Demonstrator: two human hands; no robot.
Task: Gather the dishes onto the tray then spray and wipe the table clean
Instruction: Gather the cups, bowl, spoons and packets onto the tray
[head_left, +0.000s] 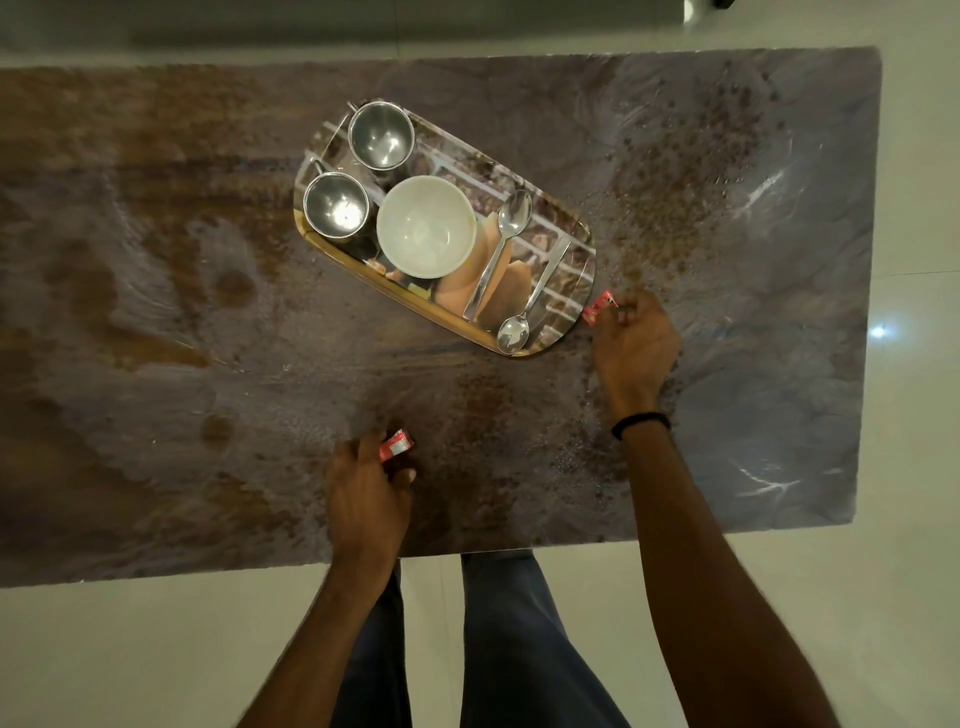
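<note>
Hands (366, 499) (636, 345) round small sachets (396, 446) (600, 307); blurred, perhaps foil

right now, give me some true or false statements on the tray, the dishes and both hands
1. Two steel cups stand on the tray. True.
2. The white bowl sits off the tray. False: it is on the tray, beside the cups.
3. The left hand holds a red wrapper. True.
4. The right hand is empty. False: it pinches a second red wrapper by the tray's near corner.
5. Only one spoon lies on the tray. False: two spoons lie there.
</note>
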